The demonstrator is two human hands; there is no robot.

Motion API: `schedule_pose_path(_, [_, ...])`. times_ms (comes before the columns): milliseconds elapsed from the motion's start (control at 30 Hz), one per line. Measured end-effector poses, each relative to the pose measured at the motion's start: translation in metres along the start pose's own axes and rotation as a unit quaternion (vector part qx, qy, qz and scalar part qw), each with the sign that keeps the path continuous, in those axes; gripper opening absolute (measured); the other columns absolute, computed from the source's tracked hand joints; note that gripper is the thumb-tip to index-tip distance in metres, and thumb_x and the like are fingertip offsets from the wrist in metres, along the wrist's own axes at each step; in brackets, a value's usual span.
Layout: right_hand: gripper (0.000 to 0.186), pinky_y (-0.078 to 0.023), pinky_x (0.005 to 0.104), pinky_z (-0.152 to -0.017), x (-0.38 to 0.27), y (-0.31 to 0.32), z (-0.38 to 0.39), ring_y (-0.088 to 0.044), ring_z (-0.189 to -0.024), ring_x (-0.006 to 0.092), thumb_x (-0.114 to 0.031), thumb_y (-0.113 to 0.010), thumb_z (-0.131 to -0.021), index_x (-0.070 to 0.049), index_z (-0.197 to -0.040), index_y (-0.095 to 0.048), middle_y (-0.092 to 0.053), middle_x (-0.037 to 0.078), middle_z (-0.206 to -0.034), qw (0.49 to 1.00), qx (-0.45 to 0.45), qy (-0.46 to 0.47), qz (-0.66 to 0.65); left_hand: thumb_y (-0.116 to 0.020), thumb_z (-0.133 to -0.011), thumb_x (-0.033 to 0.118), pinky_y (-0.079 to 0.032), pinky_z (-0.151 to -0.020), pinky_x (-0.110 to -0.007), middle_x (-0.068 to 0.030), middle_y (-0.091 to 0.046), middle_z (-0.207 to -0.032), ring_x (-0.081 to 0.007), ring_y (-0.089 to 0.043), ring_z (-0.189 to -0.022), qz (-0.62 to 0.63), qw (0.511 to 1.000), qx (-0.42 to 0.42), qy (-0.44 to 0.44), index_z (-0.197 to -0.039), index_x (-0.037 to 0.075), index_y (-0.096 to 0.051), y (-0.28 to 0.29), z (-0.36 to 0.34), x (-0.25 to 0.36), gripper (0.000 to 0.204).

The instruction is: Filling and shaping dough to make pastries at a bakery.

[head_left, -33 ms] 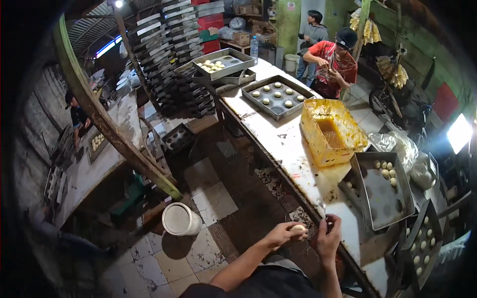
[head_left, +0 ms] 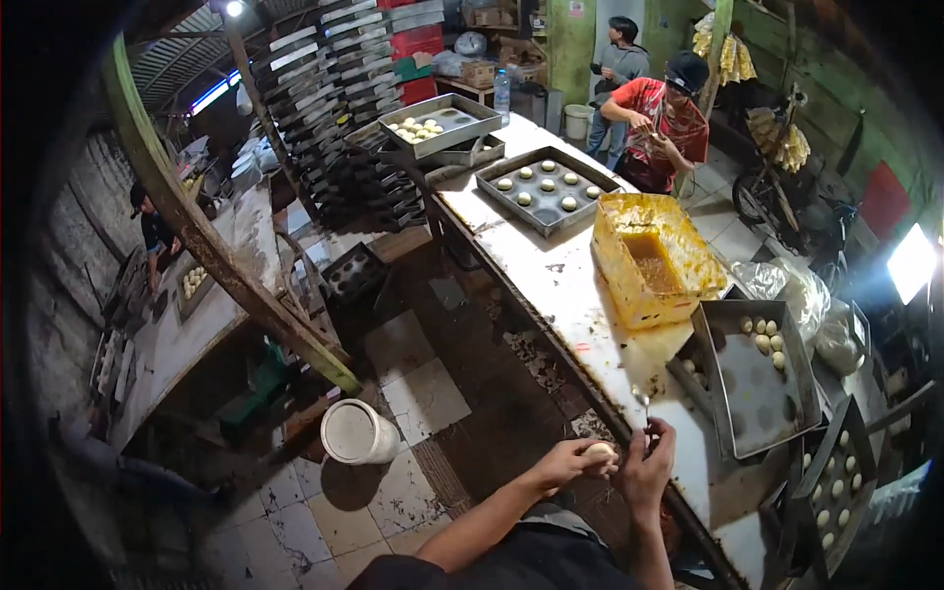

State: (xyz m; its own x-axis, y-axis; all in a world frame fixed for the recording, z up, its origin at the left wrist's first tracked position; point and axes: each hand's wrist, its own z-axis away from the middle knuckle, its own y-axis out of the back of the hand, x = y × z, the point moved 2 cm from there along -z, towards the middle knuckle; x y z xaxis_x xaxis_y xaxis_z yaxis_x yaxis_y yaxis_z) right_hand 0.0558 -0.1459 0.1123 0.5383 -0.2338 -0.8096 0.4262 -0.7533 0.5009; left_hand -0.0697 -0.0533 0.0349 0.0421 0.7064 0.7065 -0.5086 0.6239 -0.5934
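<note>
- Left hand [head_left: 575,462] is cupped around a pale dough ball [head_left: 600,453], fingers closed on it, held just off the near long edge of the counter [head_left: 570,285].
- Right hand [head_left: 646,467] is closed narrow on the handle of a small metal spoon [head_left: 642,405]; the spoon points up and away, its tip over the counter's near edge.
- The two hands nearly touch, with the dough ball between them, right at the counter's edge.
- Yellow tub [head_left: 654,258] with brownish filling sits mid-counter, beyond the spoon, toward the far long edge.
- Grey metal tray [head_left: 757,379] lies just right of the hands, near the counter's right end, with a few dough balls at its far corner; most of it is bare.
- Another tray [head_left: 834,482] with dough balls stands tilted past the counter's right end.
- Further up the counter: a tray [head_left: 544,187] of round dough pieces, then a tray [head_left: 440,123] propped at the far end.
- White bucket [head_left: 357,431] stands on the tiled floor, left of the counter, well apart from the hands.
- A person in a red shirt [head_left: 661,123] stands at the counter's far corner, hands raised to the chest.
</note>
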Motion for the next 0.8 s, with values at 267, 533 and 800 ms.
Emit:
schedule_pose_path(267, [0.045,-0.046,0.0484,-0.089,0.09,-0.015,-0.045,-0.056,-0.101,0.0424,-0.038,-0.053,-0.104,0.002,-0.124,-0.054,-0.056,0.023,-0.109,0.997,-0.008,0.061,0.037,-0.058,-0.107,0.033,-0.044,-0.065,-0.026,0.0034,-0.066,-0.089,-0.006,-0.053,-0.075,-0.197,0.979,0.044,0.038,-0.111,0.005,-0.073,-0.029,-0.07,-0.009,0.032])
schedule_pose_path(533, [0.022,-0.049,0.0388,-0.08,0.113,-0.054,-0.092,-0.06,-0.088,0.0276,-0.006,-0.061,-0.095,0.002,-0.115,-0.059,-0.06,0.017,-0.097,0.995,-0.015,-0.096,-0.039,-0.06,-0.107,0.029,-0.056,-0.08,-0.03,-0.004,-0.074,-0.104,-0.0138,-0.069,-0.092,0.06,0.992,0.099,0.042,-0.12,0.001,-0.07,0.038,-0.122,0.016,0.033])
schedule_pose_path(800, [0.015,-0.053,0.0362,-0.075,0.013,-0.034,-0.311,-0.068,-0.082,0.0293,0.001,-0.059,-0.096,0.001,-0.11,-0.065,-0.067,0.016,-0.093,0.997,0.021,0.029,0.074,-0.057,-0.107,0.021,-0.046,-0.062,-0.017,-0.0087,-0.076,-0.11,-0.008,-0.07,-0.095,0.017,0.994,0.107,0.004,-0.119,0.002,-0.067,0.141,-0.2,0.177,0.024])
